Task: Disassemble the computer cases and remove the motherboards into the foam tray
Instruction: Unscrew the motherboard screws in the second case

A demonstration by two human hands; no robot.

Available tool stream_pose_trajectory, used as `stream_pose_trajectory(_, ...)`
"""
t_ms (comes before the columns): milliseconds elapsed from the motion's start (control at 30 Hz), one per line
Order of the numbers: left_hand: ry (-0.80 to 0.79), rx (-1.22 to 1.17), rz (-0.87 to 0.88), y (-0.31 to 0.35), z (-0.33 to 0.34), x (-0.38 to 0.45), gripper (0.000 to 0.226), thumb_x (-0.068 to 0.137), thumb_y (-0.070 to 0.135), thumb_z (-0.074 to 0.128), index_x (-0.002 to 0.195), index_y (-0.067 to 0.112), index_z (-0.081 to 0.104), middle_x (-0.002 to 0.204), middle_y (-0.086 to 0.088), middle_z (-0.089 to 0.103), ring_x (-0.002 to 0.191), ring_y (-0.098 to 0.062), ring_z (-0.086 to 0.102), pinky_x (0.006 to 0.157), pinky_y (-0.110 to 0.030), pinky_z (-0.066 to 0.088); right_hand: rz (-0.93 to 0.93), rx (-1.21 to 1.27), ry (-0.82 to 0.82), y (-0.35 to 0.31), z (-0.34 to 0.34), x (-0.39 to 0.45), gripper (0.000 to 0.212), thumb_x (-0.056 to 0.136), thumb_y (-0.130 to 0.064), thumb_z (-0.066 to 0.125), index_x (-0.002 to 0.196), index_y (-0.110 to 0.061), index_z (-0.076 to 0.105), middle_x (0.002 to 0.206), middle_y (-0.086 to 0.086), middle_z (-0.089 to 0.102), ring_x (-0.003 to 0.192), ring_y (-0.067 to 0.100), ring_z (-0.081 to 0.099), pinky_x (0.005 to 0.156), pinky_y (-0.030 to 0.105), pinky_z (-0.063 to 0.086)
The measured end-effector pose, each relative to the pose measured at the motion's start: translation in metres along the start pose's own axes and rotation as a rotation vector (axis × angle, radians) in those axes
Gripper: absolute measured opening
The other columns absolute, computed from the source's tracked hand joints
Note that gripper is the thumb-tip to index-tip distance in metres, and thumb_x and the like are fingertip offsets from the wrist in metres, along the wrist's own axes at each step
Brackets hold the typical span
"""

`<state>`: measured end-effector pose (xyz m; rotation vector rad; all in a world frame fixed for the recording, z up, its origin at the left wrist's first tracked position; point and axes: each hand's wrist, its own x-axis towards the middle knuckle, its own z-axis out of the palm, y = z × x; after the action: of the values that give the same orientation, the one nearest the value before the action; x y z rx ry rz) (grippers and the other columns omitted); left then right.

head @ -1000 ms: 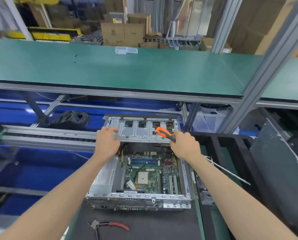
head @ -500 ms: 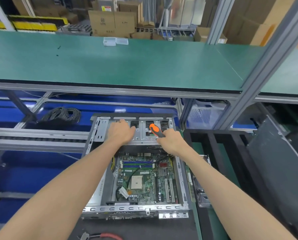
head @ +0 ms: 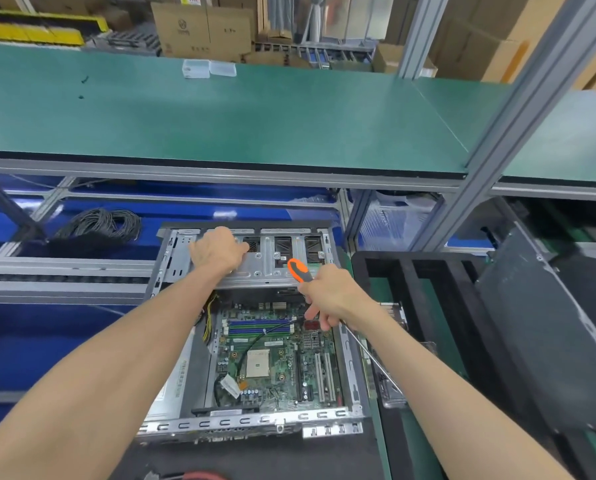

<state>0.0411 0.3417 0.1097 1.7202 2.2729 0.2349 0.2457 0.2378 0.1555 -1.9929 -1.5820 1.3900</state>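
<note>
An open grey computer case (head: 350,368) lies in front of me with a green motherboard (head: 276,362) inside. Its silver drive bracket (head: 282,271) spans the far end. My left hand (head: 218,252) lies on the bracket's left part, fingers over its far edge. My right hand (head: 327,294) grips an orange-and-grey screwdriver (head: 298,270), the long shaft pointing back to the lower right, and its fingertips reach down to the board's far right corner by a black cable (head: 262,337). A black foam tray (head: 424,271) stands to the right.
A green shelf (head: 220,112) runs overhead behind the case. Coiled black cables (head: 99,225) lie at the left on blue bins. A dark case panel (head: 539,323) leans at the right. Red-handled pliers (head: 192,475) show at the bottom edge. Cardboard boxes stand in the background.
My left hand slid further onto the drive bracket. My right hand came off the bracket and dropped toward the motherboard's far right corner, still gripping the screwdriver.
</note>
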Motion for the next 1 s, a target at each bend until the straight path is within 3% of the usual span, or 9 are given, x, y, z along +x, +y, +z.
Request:
stream_pose_trajectory(67, 0.005, -0.013, -0.007, 0.001, -0.001, 0.0, 0.045, 0.092, 0.043, 0.064, 0.06, 0.014, 0.051, 0.06, -0.002, 0.055, 0.056, -0.018, 0.048, 0.071, -0.033, 0.042, -0.006, -0.008, -0.006, 0.002, 0.003, -0.002, 0.025, 0.1, -0.02, 0.049, 0.089, 0.002, 0.053, 0.083, 0.021, 0.069, 0.034, 0.021, 0.056, 0.035, 0.022, 0.038)
stream_pose_trajectory(133, 0.014, -0.028, -0.015, 0.001, -0.001, 0.0, 0.045, 0.091, 0.043, 0.065, 0.06, 0.013, 0.051, 0.06, -0.003, 0.055, 0.055, -0.018, 0.048, 0.063, -0.031, 0.039, -0.019, -0.017, -0.006, 0.004, 0.005, -0.003, 0.028, 0.101, -0.022, 0.049, 0.091, 0.004, 0.054, 0.073, 0.018, 0.061, 0.032, 0.02, 0.055, 0.035, 0.022, 0.038)
stream_pose_trajectory(200, 0.036, -0.051, -0.021, 0.001, -0.001, 0.001, 0.045, 0.09, 0.042, 0.067, 0.059, 0.013, 0.05, 0.059, -0.004, 0.054, 0.054, -0.019, 0.048, 0.059, -0.03, 0.037, -0.021, -0.006, 0.008, 0.005, 0.008, -0.002, 0.034, 0.101, -0.024, 0.05, 0.099, 0.01, 0.056, 0.064, 0.015, 0.055, 0.031, 0.019, 0.054, 0.035, 0.021, 0.038)
stream_pose_trajectory(300, 0.058, -0.072, -0.025, 0.001, -0.001, 0.002, 0.046, 0.088, 0.041, 0.069, 0.059, 0.013, 0.048, 0.058, -0.004, 0.053, 0.054, -0.021, 0.048, 0.057, -0.03, 0.038, -0.021, 0.028, 0.029, 0.007, 0.013, 0.0, 0.038, 0.101, -0.025, 0.05, 0.102, 0.012, 0.059, 0.068, 0.015, 0.059, 0.033, 0.019, 0.056, 0.035, 0.02, 0.038)
stream_pose_trajectory(467, 0.133, -0.121, -0.004, -0.001, -0.014, 0.006, 0.048, 0.088, 0.042, 0.071, 0.059, 0.012, 0.048, 0.054, -0.004, 0.052, 0.05, -0.018, 0.046, 0.051, -0.03, 0.033, -0.051, 0.015, 0.108, 0.005, 0.02, 0.003, 0.032, 0.102, -0.031, 0.048, 0.097, -0.004, 0.064, 0.043, 0.004, 0.057, 0.036, 0.017, 0.059, 0.038, 0.017, 0.039)
stream_pose_trajectory(667, 0.263, -0.178, 0.007, 0.003, -0.05, 0.015, 0.051, 0.088, 0.042, 0.07, 0.054, 0.012, 0.046, 0.05, -0.002, 0.049, 0.048, -0.017, 0.045, 0.061, -0.032, 0.037, -0.128, 0.076, 0.186, -0.022, 0.014, 0.011, 0.032, 0.103, -0.032, 0.047, 0.1, -0.004, 0.063, 0.043, 0.001, 0.055, 0.038, 0.018, 0.061, 0.043, 0.027, 0.048)
stream_pose_trajectory(867, 0.346, -0.198, 0.016, 0.003, -0.079, 0.016, 0.05, 0.09, 0.04, 0.066, 0.054, 0.012, 0.045, 0.051, -0.002, 0.049, 0.05, -0.019, 0.047, 0.063, -0.033, 0.045, -0.167, 0.106, 0.23, -0.044, 0.01, 0.014, 0.029, 0.104, -0.032, 0.048, 0.097, -0.006, 0.06, 0.047, 0.004, 0.057, 0.035, 0.015, 0.059, 0.034, 0.02, 0.042)
stream_pose_trajectory(1000, 0.35, -0.206, 0.044, 0.001, -0.085, 0.007, 0.054, 0.089, 0.043, 0.064, 0.049, 0.013, 0.045, 0.045, -0.002, 0.049, 0.048, -0.02, 0.05, 0.056, -0.03, 0.043, -0.216, 0.127, 0.248, -0.042, 0.013, 0.011, 0.022, 0.104, -0.032, 0.047, 0.095, -0.014, 0.055, 0.045, 0.004, 0.055, 0.035, 0.016, 0.058, 0.038, 0.026, 0.047)
